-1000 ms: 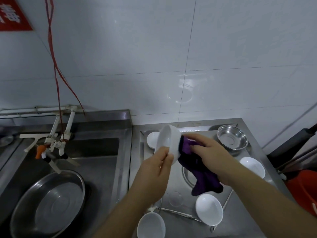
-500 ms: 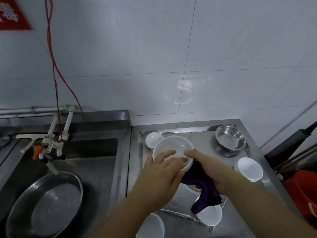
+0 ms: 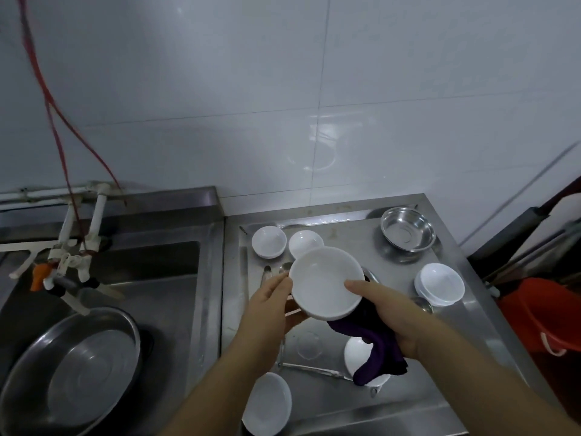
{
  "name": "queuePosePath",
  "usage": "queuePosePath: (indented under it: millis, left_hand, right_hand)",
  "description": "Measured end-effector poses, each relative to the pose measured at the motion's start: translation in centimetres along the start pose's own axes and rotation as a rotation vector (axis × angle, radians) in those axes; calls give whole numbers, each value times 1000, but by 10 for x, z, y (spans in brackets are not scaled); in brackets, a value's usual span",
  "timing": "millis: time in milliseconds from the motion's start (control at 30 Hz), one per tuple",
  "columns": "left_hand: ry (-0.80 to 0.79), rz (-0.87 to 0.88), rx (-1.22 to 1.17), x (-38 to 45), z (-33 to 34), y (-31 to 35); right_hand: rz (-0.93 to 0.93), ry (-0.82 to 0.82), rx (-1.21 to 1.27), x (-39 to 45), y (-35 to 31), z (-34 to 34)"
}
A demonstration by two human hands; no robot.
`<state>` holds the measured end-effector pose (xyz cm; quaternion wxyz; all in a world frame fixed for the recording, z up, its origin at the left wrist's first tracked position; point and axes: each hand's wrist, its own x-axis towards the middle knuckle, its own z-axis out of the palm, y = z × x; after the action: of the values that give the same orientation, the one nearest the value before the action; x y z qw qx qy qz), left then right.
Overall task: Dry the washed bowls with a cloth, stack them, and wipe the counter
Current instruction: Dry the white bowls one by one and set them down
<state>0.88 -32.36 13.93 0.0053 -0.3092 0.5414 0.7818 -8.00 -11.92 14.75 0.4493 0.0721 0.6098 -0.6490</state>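
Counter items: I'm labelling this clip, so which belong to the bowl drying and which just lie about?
Job: held white bowl, purple cloth, stacked bowls, left hand, right hand.
Lying about: steel bowl, big steel basin, red bucket, taps.

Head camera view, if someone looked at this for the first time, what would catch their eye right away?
Most likely the white bowl held up mid-frame over the steel counter: the left hand grips its left rim, and the right hand holds its right side together with a purple cloth that hangs below. Next, the stacked white bowls at the right and the big steel basin in the sink at lower left.
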Motion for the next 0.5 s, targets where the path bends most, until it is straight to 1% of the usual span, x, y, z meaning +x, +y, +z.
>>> queuePosePath:
  millis: [67,167,333,433,500]
  left_hand:
    - [-20,-35,16,5,8,-8]
    - [-64,-67,48,12,25,-19]
    - [-92,-96,57,21,68,-36]
    - [-106,-102,84,26,95,-46]
    - [-122,-98,104,28,114,-53]
  right_hand:
    - [-24,24,13,-6,4,-13]
    - [-33,106,36,-16,12,-37]
    - [-6,249,101,-33,24,-84]
    - [-29,360,139,-38,28,-116]
    - [-49,383,133,-42,29,-138]
